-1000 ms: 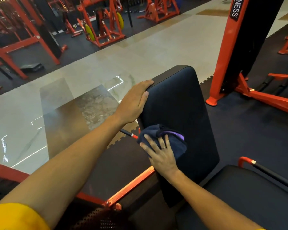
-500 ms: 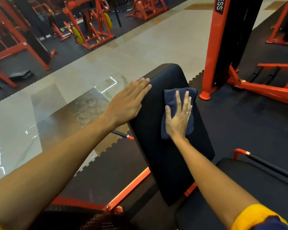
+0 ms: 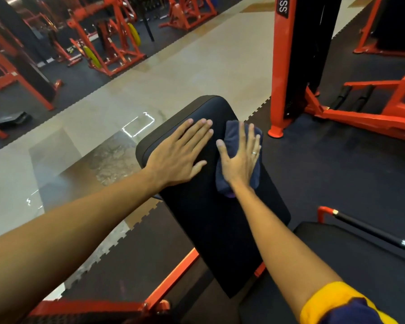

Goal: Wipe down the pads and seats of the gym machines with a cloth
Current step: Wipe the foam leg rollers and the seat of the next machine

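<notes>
A black back pad [image 3: 211, 225] of an orange-framed machine tilts up in the middle of the head view. My left hand [image 3: 180, 155] lies flat on its upper left part, fingers straight. My right hand [image 3: 241, 157] presses a dark blue cloth [image 3: 234, 136] flat against the pad's upper right edge, fingers spread. Most of the cloth is hidden under that palm. The black seat [image 3: 351, 265] of the same machine lies at the lower right.
An orange upright post [image 3: 283, 73] stands just right of the pad, with orange frame rails [image 3: 372, 118] beyond. A black handle bar [image 3: 369, 230] with an orange bracket sits above the seat. Orange frame tubes [image 3: 171, 279] run below the pad. More orange machines [image 3: 108, 38] line the far side of the tiled aisle.
My right hand slid the cloth from the pad's lower left edge up to its upper right part. My left hand moved from the pad's left edge onto its face, lying flat.
</notes>
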